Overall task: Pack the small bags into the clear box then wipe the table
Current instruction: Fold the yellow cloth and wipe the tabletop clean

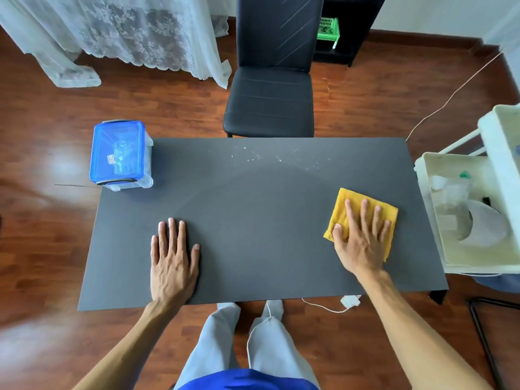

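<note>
A clear box (121, 156) with a blue lid stands closed on the far left corner of the dark grey table (253, 215); clear bags show faintly through the lid. My right hand (360, 237) lies flat with spread fingers on a folded yellow cloth (349, 204) at the table's right side. My left hand (173, 257) rests flat on the bare tabletop near the front left, holding nothing. White specks (270, 157) are scattered on the table near its far edge.
A black chair (271, 102) stands behind the table's far edge. A white cart (472, 215) with trays holding plastic items stands just off the right edge. A white cable and adapter (350, 301) lie on the wooden floor under the front edge.
</note>
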Demonstrator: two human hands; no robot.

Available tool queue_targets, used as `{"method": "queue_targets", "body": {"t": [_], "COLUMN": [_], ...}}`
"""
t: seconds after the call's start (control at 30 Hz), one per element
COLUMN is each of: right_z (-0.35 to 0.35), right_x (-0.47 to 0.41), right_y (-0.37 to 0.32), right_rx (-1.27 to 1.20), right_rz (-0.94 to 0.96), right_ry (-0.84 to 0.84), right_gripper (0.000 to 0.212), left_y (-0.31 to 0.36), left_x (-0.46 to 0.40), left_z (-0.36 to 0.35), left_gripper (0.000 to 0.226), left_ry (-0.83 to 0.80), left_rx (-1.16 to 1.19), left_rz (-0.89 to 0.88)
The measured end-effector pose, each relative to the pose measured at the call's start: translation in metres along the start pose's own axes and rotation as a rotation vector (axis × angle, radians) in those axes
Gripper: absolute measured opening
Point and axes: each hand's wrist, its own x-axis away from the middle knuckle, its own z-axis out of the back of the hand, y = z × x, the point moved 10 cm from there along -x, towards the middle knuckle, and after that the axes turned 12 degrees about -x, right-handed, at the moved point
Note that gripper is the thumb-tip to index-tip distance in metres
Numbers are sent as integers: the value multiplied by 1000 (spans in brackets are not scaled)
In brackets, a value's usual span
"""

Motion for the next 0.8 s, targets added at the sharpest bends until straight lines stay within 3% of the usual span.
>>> {"method": "queue_targets", "body": {"t": [0.07, 0.2, 0.27, 0.33, 0.4, 0.53, 0.63, 0.7, 0.8], "right_z": [-13, -65, -86, -84, -58, 16, 13, -9, -53], "right_x": [-9, 40, 93, 123, 107, 8, -48, -57, 3], "right_y": [-54, -168, -184, -153, -90, 34, 13, -53, -153], "right_rx": [-9, -84, -79, -45, -26, -13, -58, -98, -113], "right_rz": [85, 488, 682, 791, 743, 235, 14, 94, 466], "right_ry": [3, -112, -230, -274, -245, -29, 15, -14, -89], "right_gripper": [73, 77, 78, 75, 72, 64, 70, 70, 67], "left_y": [13, 25, 22, 21, 23, 30, 31, 34, 34], "left_x": [-13, -27, -26, -23, -23, -20, -22, -23, -23], "left_z": [-1, -2, -3, -2, 0, 7, 9, 9, 14], "left_gripper": [66, 64, 62, 61, 61, 61, 60, 61, 61], "left_ry": [-3, 30, 36, 44, 52, 45, 50, 47, 52], "left_rx": [-4, -6, 23, 47, 51, 41, 26, 16, 44], "left_rz": [0, -43, -46, -44, -34, -42, -41, -39, -50]}}
